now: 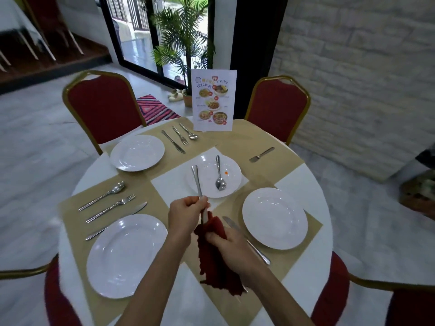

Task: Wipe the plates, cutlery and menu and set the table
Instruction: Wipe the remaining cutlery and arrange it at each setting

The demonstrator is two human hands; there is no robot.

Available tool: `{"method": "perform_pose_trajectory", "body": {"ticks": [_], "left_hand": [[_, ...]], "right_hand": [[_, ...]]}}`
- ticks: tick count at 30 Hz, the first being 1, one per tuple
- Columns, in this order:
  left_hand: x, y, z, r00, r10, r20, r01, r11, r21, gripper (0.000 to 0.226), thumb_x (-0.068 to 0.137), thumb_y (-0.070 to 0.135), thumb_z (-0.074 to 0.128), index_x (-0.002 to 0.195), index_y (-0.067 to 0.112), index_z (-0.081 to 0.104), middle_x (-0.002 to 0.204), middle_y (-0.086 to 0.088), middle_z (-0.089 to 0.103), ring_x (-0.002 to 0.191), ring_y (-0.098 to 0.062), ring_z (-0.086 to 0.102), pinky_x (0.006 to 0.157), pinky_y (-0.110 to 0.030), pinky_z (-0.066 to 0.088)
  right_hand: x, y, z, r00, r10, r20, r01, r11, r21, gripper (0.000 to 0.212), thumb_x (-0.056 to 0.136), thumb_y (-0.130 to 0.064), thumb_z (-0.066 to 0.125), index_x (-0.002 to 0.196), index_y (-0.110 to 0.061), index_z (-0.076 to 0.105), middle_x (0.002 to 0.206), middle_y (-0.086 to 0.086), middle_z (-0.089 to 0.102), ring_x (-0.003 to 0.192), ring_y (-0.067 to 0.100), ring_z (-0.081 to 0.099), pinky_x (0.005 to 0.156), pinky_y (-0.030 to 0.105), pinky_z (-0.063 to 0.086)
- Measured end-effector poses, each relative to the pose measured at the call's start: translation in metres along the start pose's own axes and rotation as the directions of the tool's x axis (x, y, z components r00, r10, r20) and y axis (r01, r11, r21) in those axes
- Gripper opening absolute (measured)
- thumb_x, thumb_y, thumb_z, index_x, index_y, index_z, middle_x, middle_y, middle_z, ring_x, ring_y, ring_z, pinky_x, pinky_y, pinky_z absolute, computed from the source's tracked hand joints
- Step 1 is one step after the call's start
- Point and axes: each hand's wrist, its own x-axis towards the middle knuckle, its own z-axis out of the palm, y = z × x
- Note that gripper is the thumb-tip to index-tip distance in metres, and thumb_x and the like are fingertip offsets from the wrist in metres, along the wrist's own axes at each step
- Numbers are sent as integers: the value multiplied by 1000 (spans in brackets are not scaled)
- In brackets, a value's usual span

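The left hand (188,211) is closed around the shaft of a piece of cutlery (196,180), gripping it about halfway along. The right hand (231,245) is curled around a dark red cloth (211,262), pinching it about the piece's near end. That end is hidden in the cloth, so I cannot tell whether it is a knife, fork or spoon. Its long axis runs near to far, with the plain handle end pointing away over the centre plate (233,170).

The centre plate holds one spoon (220,177), bowl towards the near side and handle pointing far, and a small orange speck (226,172) beside it.

Just right of the hands a table knife (249,243) lies at a slant on a tan placemat (313,225), alongside the near right plate (275,218), which holds nothing. The near left plate (127,255) and the far left plate (137,152) are likewise bare. Beyond the near left plate lie a left spoon (103,195), a left fork (110,208) and a left knife (117,220), side by side. Right of the far left plate lie a far knife (173,141), a far fork (180,135) and a far spoon (188,131). A lone fork (261,154) lies far right.

The menu (213,103) stands upright at the far edge of the round table (310,184).
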Motion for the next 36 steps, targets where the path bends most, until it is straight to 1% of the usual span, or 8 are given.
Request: {"method": "perform_pose_trajectory", "body": {"ticks": [3,7,11,16,21,27,32,36], "left_hand": [[4,7,-20,993,48,-105,-46,999,23,18,87,27,74,73,18,78,75,4,77,84,-20,72,83,-37,55],[-22,9,-16,990,130,58,-138,975,176,17,87,30,73,75,20,79,71,7,76,77,-13,72,72,-31,54],[-52,-3,4,935,304,180,-353,791,499,23,87,18,64,65,19,66,57,7,60,66,-21,65,57,-30,45],[-58,-14,-3,908,263,325,-408,732,546,36,91,28,68,55,29,59,49,13,52,49,-3,52,47,-13,31],[-49,-14,-13,898,255,358,-425,711,561,28,90,14,61,62,21,64,58,11,57,58,-12,57,50,-15,39],[-62,-34,-7,839,198,508,-510,612,604,26,92,27,59,67,23,61,57,10,53,57,-7,51,54,-15,32],[-55,-50,-5,837,360,413,-544,460,701,23,92,45,58,92,24,69,87,4,66,82,-17,61,74,-33,50],[-59,-42,-1,772,400,493,-610,252,751,12,76,25,74,69,19,67,64,1,61,60,-22,59,57,-28,33]], "right_hand": [[-7,9,-13,999,49,10,-50,998,48,19,102,-18,59,109,-9,73,92,9,78,84,24,76,78,35,61],[16,5,-24,973,34,-227,12,980,198,37,106,-41,51,115,-12,72,103,9,80,101,25,76,100,44,57],[30,-14,-8,982,-72,-174,86,993,74,24,106,-37,53,109,-25,74,103,5,80,101,21,75,92,35,59],[48,-30,-15,926,2,-378,100,963,251,26,105,-23,56,104,-3,72,84,8,79,69,17,76,58,25,58],[41,-11,6,944,-47,-326,69,996,56,22,105,-30,55,93,-22,72,83,-7,80,85,13,77,87,35,61],[59,4,-26,829,105,-550,32,972,235,29,100,-36,59,102,-10,71,96,11,78,93,30,75,93,50,60],[63,19,-27,771,58,-634,43,989,143,52,91,-57,53,116,-14,67,106,7,75,102,29,71,98,50,56],[55,2,-16,707,7,-707,64,995,74,34,104,-41,51,118,-12,64,109,8,72,106,30,68,101,49,53]]}}
